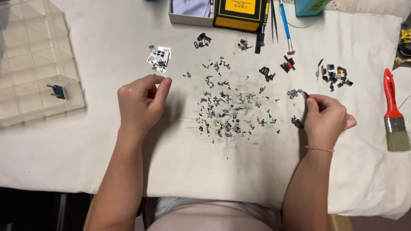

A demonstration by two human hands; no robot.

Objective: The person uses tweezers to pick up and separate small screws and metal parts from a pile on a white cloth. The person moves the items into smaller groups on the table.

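1. My left hand [141, 102] rests on the white cloth [85, 141], fingers curled in loosely, thumb and forefinger pinched close together at the tip; whether anything tiny sits between them I cannot tell.
2. My right hand [327, 119] is closed around a thin dark tool [305, 97], whose tip points toward a small knot of silvery metal rings [293, 93] just beside it.
3. Between my hands lies a loose scatter of tiny screws [227, 111], dark and shiny, spread over a smudged, greyish patch of the fabric.
4. Above my left hand sits a little heap of flat, bright metal plates [159, 57], angular and reflective.
5. Further right are small black and red plastic parts [287, 64] and a cluster of dark square components [333, 77] with an orange flex strip.
6. A paintbrush [394, 111] with a glossy red handle, metal ferrule and pale bristles lies at the far right.
7. At the left stands a clear plastic compartment box [34, 64], holding one small blue piece [58, 91].
8. Slim tweezers [274, 21] and a blue-handled tool [285, 25] lie at the top beside a yellow-and-black box [242, 13].
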